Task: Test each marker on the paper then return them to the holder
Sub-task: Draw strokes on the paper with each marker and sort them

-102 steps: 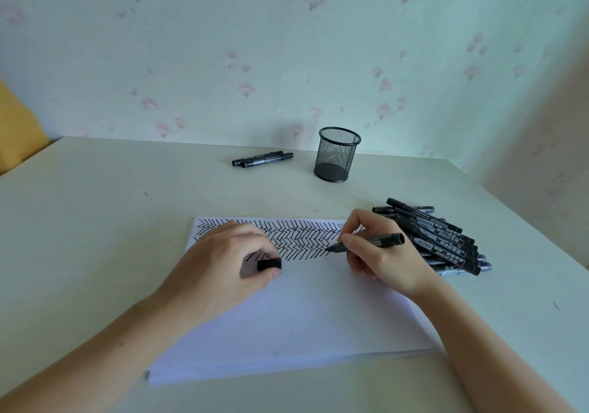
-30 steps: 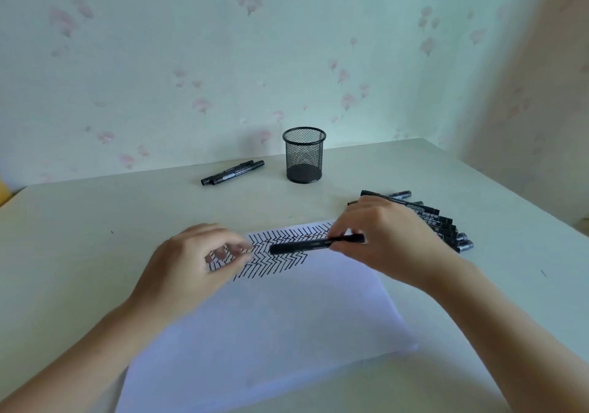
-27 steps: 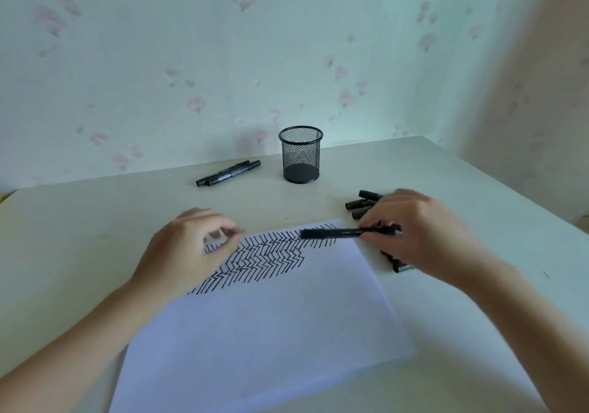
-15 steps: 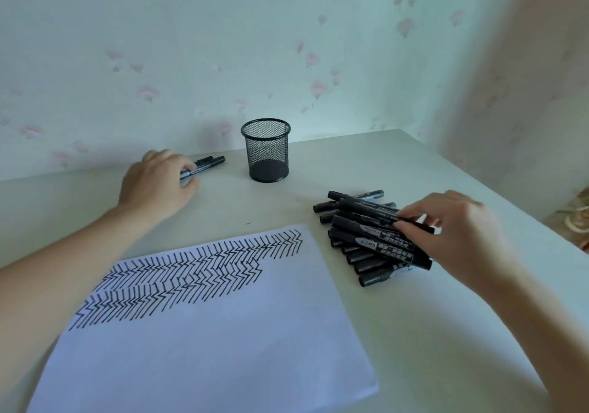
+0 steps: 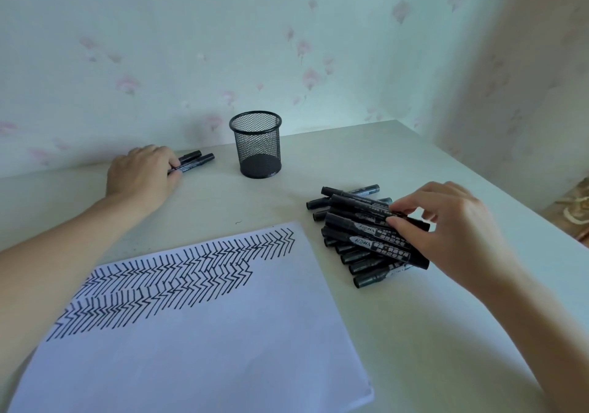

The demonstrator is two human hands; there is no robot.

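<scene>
Left hand upper left, fingers resting on 2 black markers beside mesh holder; grip unclear. Right hand pinches one marker atop the marker pile, right of scribbled paper

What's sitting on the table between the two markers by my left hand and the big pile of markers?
In the head view, the mesh holder stands between the two markers and the marker pile; the table around it is otherwise bare.

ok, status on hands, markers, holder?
Left hand on the two markers by the wall. Right hand pinching one off the marker pile. Mesh holder empty, path clear.
</scene>
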